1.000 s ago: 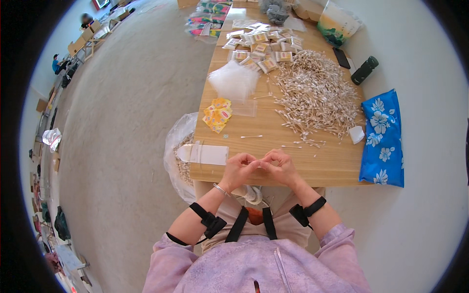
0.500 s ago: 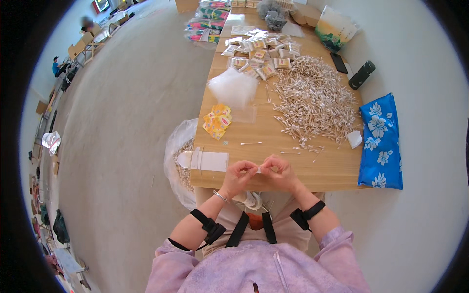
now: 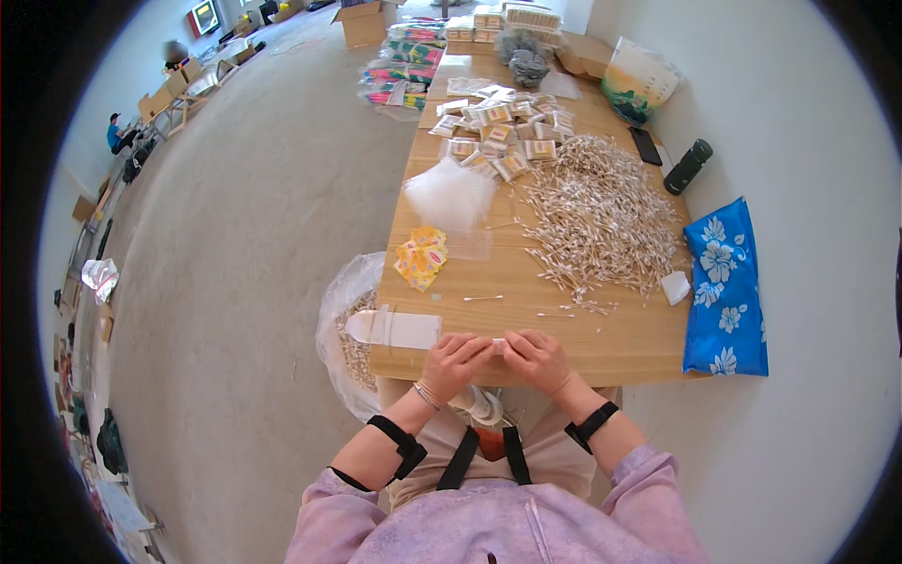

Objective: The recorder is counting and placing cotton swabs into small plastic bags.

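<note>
My left hand (image 3: 455, 365) and right hand (image 3: 539, 361) meet at the table's near edge, fingers bent and closed. A small white thing (image 3: 498, 347) shows between their fingertips; the fingers cover most of it, so its kind is unclear. Beside my left hand lies a flat white piece (image 3: 413, 331) with a rounded end and a band round it. Beyond it are yellow printed cards (image 3: 421, 258) and a stack of clear plastic bags (image 3: 451, 195). A large heap of cotton swabs (image 3: 606, 216) covers the right, with a single cotton swab (image 3: 484, 298) lying nearer me.
Filled small packets (image 3: 503, 132) pile up behind the clear bags. A blue flowered pouch (image 3: 725, 291), a dark bottle (image 3: 689, 167) and a phone (image 3: 645, 146) line the table's right side. A plastic sack of swabs (image 3: 352, 352) stands by the left edge.
The view has tilted, so the table sits lower in the picture. My fingers have gone from a fingertip pinch to curling over the small white thing, knuckles up.
</note>
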Available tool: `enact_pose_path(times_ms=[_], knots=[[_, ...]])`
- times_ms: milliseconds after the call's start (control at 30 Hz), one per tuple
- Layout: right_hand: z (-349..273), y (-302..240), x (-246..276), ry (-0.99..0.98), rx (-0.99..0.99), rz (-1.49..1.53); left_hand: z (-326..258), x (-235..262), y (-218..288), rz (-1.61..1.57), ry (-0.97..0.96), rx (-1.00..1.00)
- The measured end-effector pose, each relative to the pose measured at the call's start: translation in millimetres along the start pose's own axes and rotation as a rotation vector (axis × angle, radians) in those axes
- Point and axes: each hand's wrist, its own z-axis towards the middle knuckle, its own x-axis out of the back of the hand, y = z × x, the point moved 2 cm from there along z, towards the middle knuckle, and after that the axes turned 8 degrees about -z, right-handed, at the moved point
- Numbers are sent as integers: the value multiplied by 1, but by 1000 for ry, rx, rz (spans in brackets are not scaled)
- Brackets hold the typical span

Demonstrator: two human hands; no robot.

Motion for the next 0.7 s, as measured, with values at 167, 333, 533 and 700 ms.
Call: enact_pose_path(times_ms=[167, 333, 533, 700], knots=[[1, 7, -10, -33, -121, 135, 2, -10, -7, -162, 139, 194], [20, 30, -14, -197, -495, 542, -27, -28, -34, -679, 432, 898], [46, 79, -33, -521, -874, 913, -53, -23, -61, -794, 411, 1169], [113, 186, -51, 196, -1322, 906, -53, -16, -62, -786, 349, 1206]])
